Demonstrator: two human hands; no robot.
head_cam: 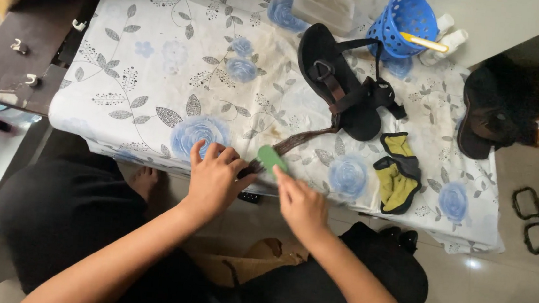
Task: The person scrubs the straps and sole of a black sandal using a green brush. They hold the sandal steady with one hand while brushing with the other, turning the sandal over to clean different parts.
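Observation:
A black sandal lies upside-up on the flowered cloth, with a long brown strap trailing from it toward me. My left hand pinches the near end of that strap at the table's front edge. My right hand holds a small green flat piece against the strap's end, right beside my left fingers. Both hands are over the front edge of the table.
A yellow and black glove lies right of the strap. A blue perforated basket with a yellow-handled tool and a clear plastic box stand at the back. A second dark sandal rests off the table's right side. The white flowered cloth covers the table.

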